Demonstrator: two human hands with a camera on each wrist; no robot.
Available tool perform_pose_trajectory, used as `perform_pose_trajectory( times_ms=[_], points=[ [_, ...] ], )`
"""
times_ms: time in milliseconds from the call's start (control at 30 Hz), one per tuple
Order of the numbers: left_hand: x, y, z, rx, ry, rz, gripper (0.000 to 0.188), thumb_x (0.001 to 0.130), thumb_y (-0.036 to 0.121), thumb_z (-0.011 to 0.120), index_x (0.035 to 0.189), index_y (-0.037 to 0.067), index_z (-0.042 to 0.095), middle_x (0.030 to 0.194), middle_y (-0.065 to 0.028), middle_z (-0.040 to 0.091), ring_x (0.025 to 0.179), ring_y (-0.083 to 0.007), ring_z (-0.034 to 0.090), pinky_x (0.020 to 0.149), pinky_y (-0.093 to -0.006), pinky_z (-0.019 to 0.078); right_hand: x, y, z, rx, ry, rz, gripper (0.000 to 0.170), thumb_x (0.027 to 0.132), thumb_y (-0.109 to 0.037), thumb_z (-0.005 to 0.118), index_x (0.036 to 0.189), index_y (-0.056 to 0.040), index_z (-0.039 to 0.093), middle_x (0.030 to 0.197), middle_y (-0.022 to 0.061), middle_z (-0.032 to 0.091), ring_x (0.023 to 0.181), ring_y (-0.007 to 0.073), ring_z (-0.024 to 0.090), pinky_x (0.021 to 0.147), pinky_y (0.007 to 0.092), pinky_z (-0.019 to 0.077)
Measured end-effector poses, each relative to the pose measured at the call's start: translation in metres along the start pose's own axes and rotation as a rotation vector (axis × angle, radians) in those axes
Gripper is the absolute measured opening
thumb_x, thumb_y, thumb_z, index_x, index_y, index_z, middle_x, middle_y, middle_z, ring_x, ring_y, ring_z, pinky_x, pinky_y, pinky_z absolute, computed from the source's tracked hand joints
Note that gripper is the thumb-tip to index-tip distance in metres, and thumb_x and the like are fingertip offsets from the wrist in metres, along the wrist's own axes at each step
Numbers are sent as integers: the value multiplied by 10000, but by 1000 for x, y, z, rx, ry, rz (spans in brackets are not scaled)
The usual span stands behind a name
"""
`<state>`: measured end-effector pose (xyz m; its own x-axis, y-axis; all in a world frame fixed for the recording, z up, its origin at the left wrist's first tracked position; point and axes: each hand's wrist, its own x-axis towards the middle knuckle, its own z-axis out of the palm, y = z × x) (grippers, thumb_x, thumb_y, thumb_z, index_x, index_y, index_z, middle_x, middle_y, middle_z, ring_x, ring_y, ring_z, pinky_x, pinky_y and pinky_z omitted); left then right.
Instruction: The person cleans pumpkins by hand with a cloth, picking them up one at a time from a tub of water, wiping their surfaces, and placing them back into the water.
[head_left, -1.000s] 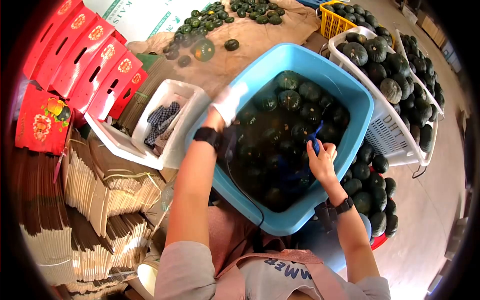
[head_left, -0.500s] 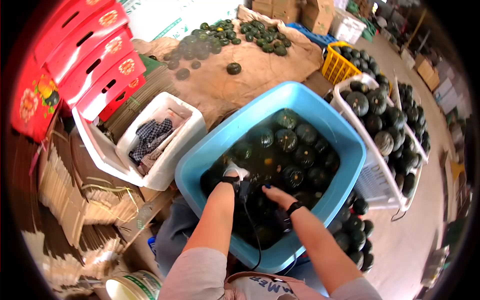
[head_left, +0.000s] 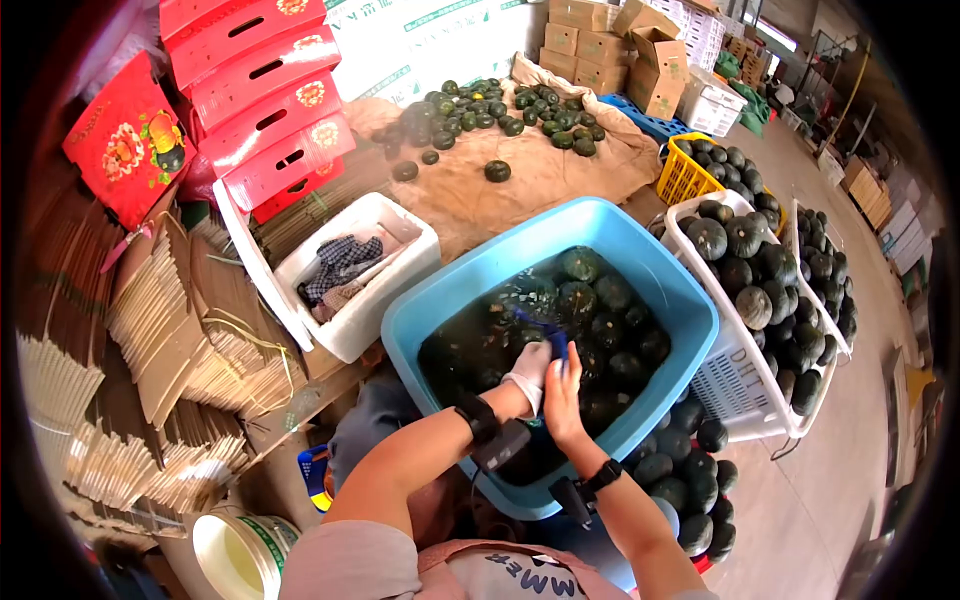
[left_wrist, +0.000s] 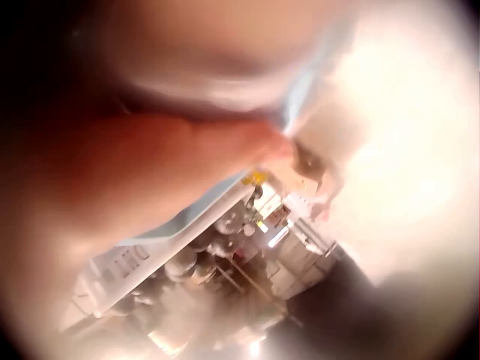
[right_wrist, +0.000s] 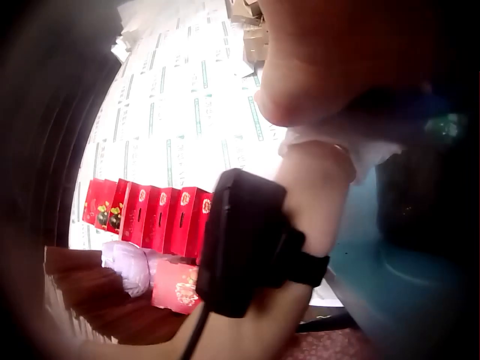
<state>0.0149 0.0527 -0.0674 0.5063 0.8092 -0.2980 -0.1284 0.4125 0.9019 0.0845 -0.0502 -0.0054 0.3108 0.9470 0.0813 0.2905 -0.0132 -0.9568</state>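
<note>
Both hands meet close together over the murky water of a light blue tub (head_left: pixel 455 290). My left hand (head_left: pixel 528 372) wears a white glove, and its fingers look bunched against the right hand; I cannot tell what they hold. Bare, my right hand (head_left: pixel 565 400) holds a wet blue cloth (head_left: pixel 555 340) between thumb and fingers, its end sticking out toward the far side. Dark green pumpkins (head_left: pixel 577 300) lie in the water just beyond the hands. In the right wrist view, the right hand (right_wrist: pixel 322 67) lies over the gloved left hand (right_wrist: pixel 360 157).
White crates of pumpkins (head_left: pixel 745 375) stand right of the tub, with loose pumpkins (head_left: pixel 690 475) below. To the left are a foam box (head_left: pixel 400 275) holding cloths, stacked cardboard (head_left: pixel 180 330), and red boxes (head_left: pixel 265 110). More pumpkins lie on a brown sheet (head_left: pixel 545 175) behind.
The left hand moved from the tub's left rim into the water, then in beside the right hand. The right hand dipped low and came back up with the blue cloth. The view shifted.
</note>
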Motion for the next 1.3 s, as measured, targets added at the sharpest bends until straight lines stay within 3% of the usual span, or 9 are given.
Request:
perform_pose_trajectory(
  times_ms=[67, 167, 300, 533, 667, 733, 900, 1033, 1300],
  points=[
    [-58, 48, 51, 112, 384, -1, 422, 908, 382, 548, 1063, -9, 589, 968, -108, 633, 946, -203, 578, 862, -353, 454, -2, -43, -21, 328, 26, 183, 601, 998, -479, 409, 1341, 14, 437, 1272, 134, 526, 1118, 217, 535, 964, 333, 421],
    [-94, 55, 69, 351, 262, 144, 389, 875, 344, 622, 1091, 22, 590, 961, -105, 623, 950, -179, 570, 851, -325, 451, 5, -29, -42, 987, -62, 572, 485, 978, -500, 429, 1081, -74, 638, 985, 59, 668, 905, 207, 638, 810, 341, 509],
    [-117, 64, 74, 406, -1, 440, 325, 828, 220, 690, 1074, 40, 578, 998, -82, 574, 964, -155, 535, 857, -314, 440, 0, -10, -60, 1334, -353, 834, 653, 844, -686, 486, 1133, -112, 604, 1127, 104, 626, 1053, 308, 591, 955, 469, 450],
    [-133, 101, 59, 1362, -50, 574, 770, 614, 350, 790, 1249, 108, 429, 1086, -159, 504, 984, -379, 491, 846, -454, 448, -9, -52, -71, 949, -363, 603, 560, 890, -552, 573, 1210, -92, 589, 1192, 73, 614, 1164, 227, 536, 1009, 398, 409],
    [-133, 93, 53, 1116, -101, 699, 985, 597, 244, 839, 1399, 80, 291, 1170, -157, 501, 1080, -362, 494, 918, -456, 434, -11, -25, -61, 787, -263, 572, 547, 890, -466, 634, 1264, -76, 554, 1166, 96, 628, 1064, 220, 604, 934, 379, 476],
    [-128, 89, 61, 244, 24, 871, 992, 640, 182, 846, 1420, 56, 247, 1206, -137, 502, 1170, -304, 478, 977, -427, 410, -7, -29, -69, 936, -294, 719, 533, 898, -453, 626, 1237, -46, 563, 1130, 108, 645, 997, 228, 641, 878, 381, 514],
    [-119, 46, 70, -426, 45, 213, 485, 846, 171, 719, 1253, 32, 495, 1075, -55, 584, 981, -125, 552, 880, -263, 463, 1, -25, -60, 965, -46, 616, 380, 942, -395, 574, 1010, -30, 656, 949, 81, 692, 856, 195, 663, 766, 336, 533],
    [-117, 55, 79, -467, 211, 310, 475, 799, 119, 745, 1205, 44, 511, 1030, -48, 598, 921, -120, 578, 842, -273, 484, -13, -26, -56, 241, 28, 291, 519, 1009, -428, 434, 1046, 47, 641, 899, 59, 653, 803, 121, 543, 766, 285, 461],
    [-90, 37, 76, -174, 562, 198, 478, 852, 321, 699, 1144, 5, 490, 929, -79, 571, 818, -149, 555, 730, -300, 484, -44, -25, -43, 306, -208, -28, 584, 1021, -472, 337, 1356, 1, 411, 1291, 94, 506, 1186, 170, 467, 1030, 309, 358]
  ],
)
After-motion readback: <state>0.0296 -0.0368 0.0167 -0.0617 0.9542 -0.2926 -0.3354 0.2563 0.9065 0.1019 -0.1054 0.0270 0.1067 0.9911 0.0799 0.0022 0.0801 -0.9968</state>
